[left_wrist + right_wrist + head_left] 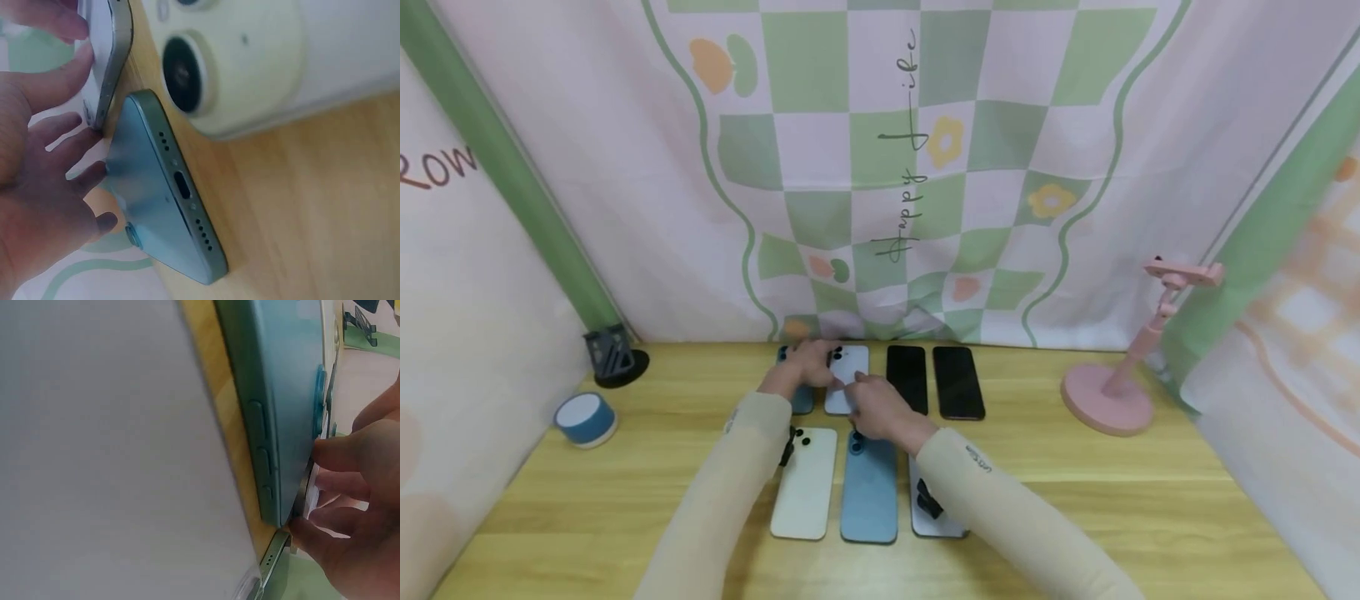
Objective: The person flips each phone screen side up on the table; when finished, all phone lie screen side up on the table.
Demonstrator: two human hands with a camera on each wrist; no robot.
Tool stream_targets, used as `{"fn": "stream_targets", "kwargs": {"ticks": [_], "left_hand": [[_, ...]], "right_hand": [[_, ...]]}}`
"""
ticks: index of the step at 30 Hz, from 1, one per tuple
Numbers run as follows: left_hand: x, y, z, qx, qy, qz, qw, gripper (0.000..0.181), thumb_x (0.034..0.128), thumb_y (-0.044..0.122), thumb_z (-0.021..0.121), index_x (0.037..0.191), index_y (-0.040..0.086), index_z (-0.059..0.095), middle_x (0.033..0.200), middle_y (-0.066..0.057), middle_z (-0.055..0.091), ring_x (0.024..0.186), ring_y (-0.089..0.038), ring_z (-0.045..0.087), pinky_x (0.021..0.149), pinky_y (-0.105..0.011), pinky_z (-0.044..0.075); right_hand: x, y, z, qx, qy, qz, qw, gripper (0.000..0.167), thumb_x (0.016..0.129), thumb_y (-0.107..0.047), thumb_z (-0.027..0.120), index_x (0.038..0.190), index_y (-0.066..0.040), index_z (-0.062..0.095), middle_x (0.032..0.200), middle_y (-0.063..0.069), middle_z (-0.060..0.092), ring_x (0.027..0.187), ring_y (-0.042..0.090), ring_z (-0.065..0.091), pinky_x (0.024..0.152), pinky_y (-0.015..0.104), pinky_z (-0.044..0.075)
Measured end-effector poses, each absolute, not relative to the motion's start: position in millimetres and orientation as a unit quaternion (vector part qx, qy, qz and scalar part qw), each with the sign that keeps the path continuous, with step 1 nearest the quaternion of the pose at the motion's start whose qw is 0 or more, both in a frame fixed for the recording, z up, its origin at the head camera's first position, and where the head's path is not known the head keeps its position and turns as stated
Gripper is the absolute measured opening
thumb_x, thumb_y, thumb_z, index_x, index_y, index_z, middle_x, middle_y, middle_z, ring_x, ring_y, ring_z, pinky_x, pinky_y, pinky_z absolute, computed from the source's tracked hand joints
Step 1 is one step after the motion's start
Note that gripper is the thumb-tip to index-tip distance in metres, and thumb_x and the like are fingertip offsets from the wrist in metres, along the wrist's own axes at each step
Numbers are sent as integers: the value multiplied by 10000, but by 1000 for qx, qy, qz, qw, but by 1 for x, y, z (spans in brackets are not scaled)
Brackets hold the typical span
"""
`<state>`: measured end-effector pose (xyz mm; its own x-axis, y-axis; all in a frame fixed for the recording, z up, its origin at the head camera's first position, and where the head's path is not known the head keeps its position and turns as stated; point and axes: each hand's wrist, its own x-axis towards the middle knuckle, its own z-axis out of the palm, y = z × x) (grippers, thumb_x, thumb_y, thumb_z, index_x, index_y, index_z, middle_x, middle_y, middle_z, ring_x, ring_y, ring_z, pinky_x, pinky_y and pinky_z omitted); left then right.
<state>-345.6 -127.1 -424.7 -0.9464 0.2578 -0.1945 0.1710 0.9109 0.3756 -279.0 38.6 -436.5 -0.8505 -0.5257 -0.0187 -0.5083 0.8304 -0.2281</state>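
Observation:
In the head view, both my hands are at a white phone (pixel 852 360) in the back row. My left hand (pixel 807 364) reaches over a teal phone (pixel 803 402) to the white phone's left side. In the left wrist view its fingers (pixel 75 147) are spread loosely, and the thumb touches the white phone (pixel 106 56). My right hand (pixel 882 407) holds the white phone's near right part with curled fingers, partly hidden behind a blue phone (pixel 290 387) in the right wrist view. That blue phone lies in the front row, below the right hand.
Two black phones (pixel 907 367) lie at the back right. A cream phone (pixel 805 496) and a pale phone (pixel 934 527), partly covered by my right sleeve, flank the blue one. A pink stand (pixel 1108 400) is right; a blue-white round container (pixel 584 419) and black holder (pixel 613 354) are left.

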Motion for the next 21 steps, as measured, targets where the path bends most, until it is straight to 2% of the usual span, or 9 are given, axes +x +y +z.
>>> {"fn": "stream_targets", "kwargs": {"ticks": [2, 4, 8, 10, 13, 16, 21], "left_hand": [[-346, -126, -424, 110, 968, 191, 121, 721, 907, 241, 762, 1564, 171, 472, 1623, -147, 466, 1523, -424, 381, 1268, -676, 213], [-347, -126, -424, 112, 962, 216, 124, 712, 891, 146, 733, 1556, 147, 481, 1603, -158, 488, 1494, -413, 427, 1264, -632, 276], [-348, -128, -420, 143, 937, 294, 125, 742, 809, -34, 666, 1527, 28, 487, 1558, -227, 514, 1426, -425, 497, 1218, -546, 405], [-350, -129, -419, 160, 923, 327, 122, 754, 783, -76, 645, 1516, -28, 473, 1548, -256, 511, 1425, -439, 493, 1201, -524, 432], [-352, -128, -420, 157, 906, 373, 125, 724, 815, -98, 617, 1519, -55, 450, 1561, -261, 494, 1461, -446, 455, 1207, -516, 429], [-353, -127, -421, 121, 889, 422, 129, 674, 874, -88, 600, 1527, -16, 454, 1592, -225, 471, 1500, -430, 415, 1233, -526, 397], [-352, -123, -422, 73, 866, 481, 116, 663, 887, -83, 585, 1527, 42, 464, 1597, -204, 469, 1502, -401, 418, 1232, -532, 395]], "right_hand": [[-279, 39, -437, -269, 956, -111, 36, 309, 955, -160, 734, 1234, -28, 716, 1422, 225, 647, 1370, 380, 591, 1165, 481, 485], [-278, 39, -436, -269, 955, -116, 37, 298, 958, -146, 723, 1231, -25, 707, 1414, 230, 648, 1352, 388, 599, 1159, 492, 488], [-278, 40, -436, -264, 956, -119, 48, 340, 971, -142, 705, 1293, -40, 670, 1456, 230, 613, 1327, 384, 607, 1142, 498, 500], [-279, 40, -436, -263, 956, -118, 56, 372, 978, -152, 702, 1331, -46, 651, 1473, 224, 602, 1340, 380, 599, 1145, 497, 498], [-280, 40, -434, -264, 955, -115, 66, 412, 987, -164, 694, 1375, -46, 626, 1498, 221, 583, 1370, 379, 578, 1160, 494, 486], [-280, 41, -434, -266, 954, -115, 73, 436, 999, -169, 679, 1410, -45, 602, 1524, 230, 557, 1400, 386, 555, 1175, 497, 472], [-282, 43, -435, -272, 953, -113, 71, 431, 1009, -177, 666, 1417, -60, 589, 1503, 227, 573, 1367, 368, 586, 1153, 494, 492]]}}
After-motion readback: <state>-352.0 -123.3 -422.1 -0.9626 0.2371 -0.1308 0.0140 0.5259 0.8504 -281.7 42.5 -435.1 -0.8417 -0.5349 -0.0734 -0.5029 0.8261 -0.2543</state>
